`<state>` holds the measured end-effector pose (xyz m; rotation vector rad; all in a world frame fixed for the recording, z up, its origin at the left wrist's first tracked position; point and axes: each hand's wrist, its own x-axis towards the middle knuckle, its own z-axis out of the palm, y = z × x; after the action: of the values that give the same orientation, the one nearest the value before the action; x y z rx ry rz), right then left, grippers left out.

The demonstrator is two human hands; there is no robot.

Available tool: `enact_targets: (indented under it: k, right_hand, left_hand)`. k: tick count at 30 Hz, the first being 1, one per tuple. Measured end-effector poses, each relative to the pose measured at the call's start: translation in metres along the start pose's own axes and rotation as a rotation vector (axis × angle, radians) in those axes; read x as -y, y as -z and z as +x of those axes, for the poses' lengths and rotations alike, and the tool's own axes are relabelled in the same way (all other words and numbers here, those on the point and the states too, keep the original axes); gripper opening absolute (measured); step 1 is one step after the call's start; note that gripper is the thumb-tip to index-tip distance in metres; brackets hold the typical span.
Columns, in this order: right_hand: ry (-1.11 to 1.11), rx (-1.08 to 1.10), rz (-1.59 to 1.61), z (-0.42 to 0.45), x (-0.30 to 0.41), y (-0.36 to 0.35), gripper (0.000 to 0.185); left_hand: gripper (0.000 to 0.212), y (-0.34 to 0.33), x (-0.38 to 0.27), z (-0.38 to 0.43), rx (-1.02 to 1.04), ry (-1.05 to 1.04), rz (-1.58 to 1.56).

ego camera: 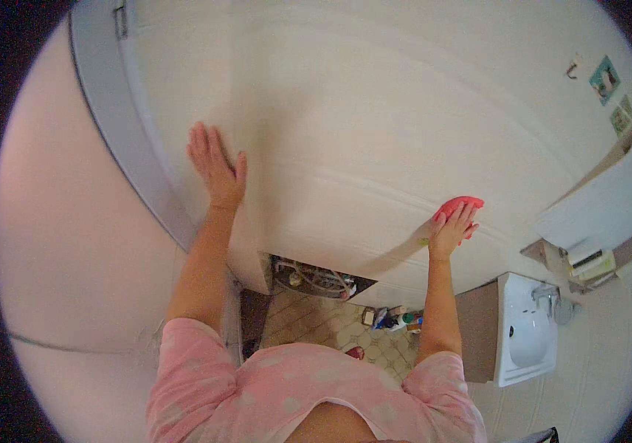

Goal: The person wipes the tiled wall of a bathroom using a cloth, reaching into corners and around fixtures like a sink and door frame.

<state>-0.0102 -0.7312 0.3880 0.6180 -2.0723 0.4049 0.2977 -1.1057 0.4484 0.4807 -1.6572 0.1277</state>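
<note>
My left hand point(216, 169) lies flat against the pale wall panel point(349, 111), its fingers pointing up and the thumb spread apart; it holds nothing. Under the fingers and palm of my right hand point(451, 232) is a red cloth point(462, 205), pressed to the same pale surface further right. The cloth sticks out above and beside the fingers. A shadow falls on the surface by each arm. Below, between my arms, a dark opening point(316, 277) in the panel shows pipes or hoses inside.
At the lower right stands a white washbasin point(531, 338) with a tap. Several bottles point(401, 320) stand on the tiled floor point(349, 332). A mirror or white cabinet point(603, 205) and small pictures point(604, 80) are on the right wall. A grey frame point(122, 127) curves along the left.
</note>
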Motion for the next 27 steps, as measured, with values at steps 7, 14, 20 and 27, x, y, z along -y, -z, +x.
enact_targets:
  k: [7, 14, 20, 27]
  right_hand:
    - [-0.142, -0.317, 0.239, 0.06, -0.005, 0.007, 0.063]
    - [0.067, -0.195, 0.121, 0.095, 0.12, 0.022, 0.061]
    - [0.373, -0.035, 0.248, 0.093, 0.238, 0.031, 0.046]
    - [0.93, 0.165, 0.402, 0.045, 0.278, 0.025, 0.051]
  left_hand:
    - [0.066, -0.002, -0.008, 0.005, -0.051, -0.01, 0.003]
    - [0.066, 0.001, -0.01, 0.007, -0.035, -0.002, 0.004]
    - [0.066, 0.0, -0.003, 0.004, -0.041, 0.001, -0.013]
    - [0.066, 0.0, -0.002, 0.004, -0.054, -0.023, -0.03]
